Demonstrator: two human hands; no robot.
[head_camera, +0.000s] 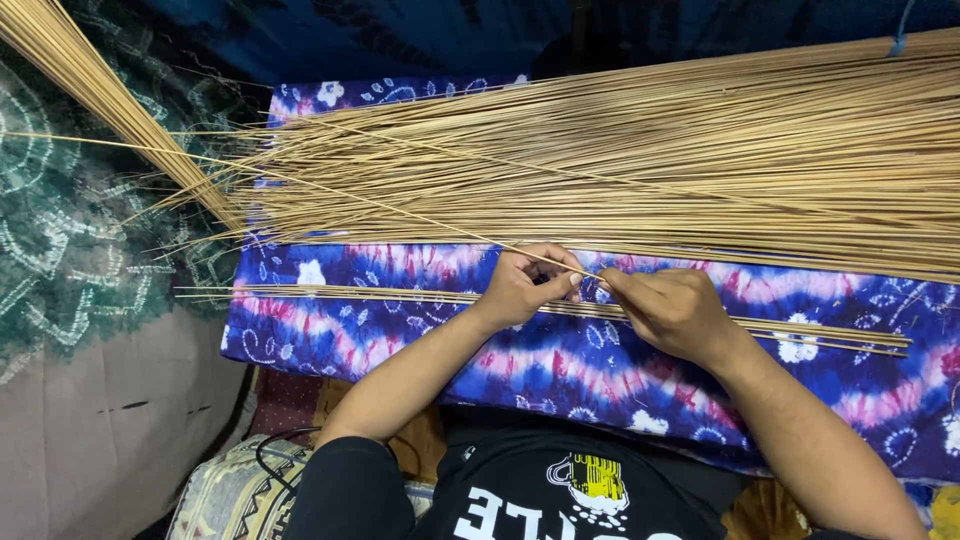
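A big heap of long thin tan sticks (640, 160) lies across a blue, purple and pink tie-dye cloth (560, 365). My left hand (525, 285) and my right hand (670, 312) meet at the middle, both pinching one single thin stick (330, 190) that runs up to the left over the heap. Under my hands a small flat row of sorted sticks (340, 293) stretches left to right along the cloth.
A second bundle of sticks (100, 90) slants in from the top left corner. A green patterned cloth (60, 230) and a grey cloth (100, 420) lie at the left. A patterned cushion with a black cable (235, 490) sits by my left elbow.
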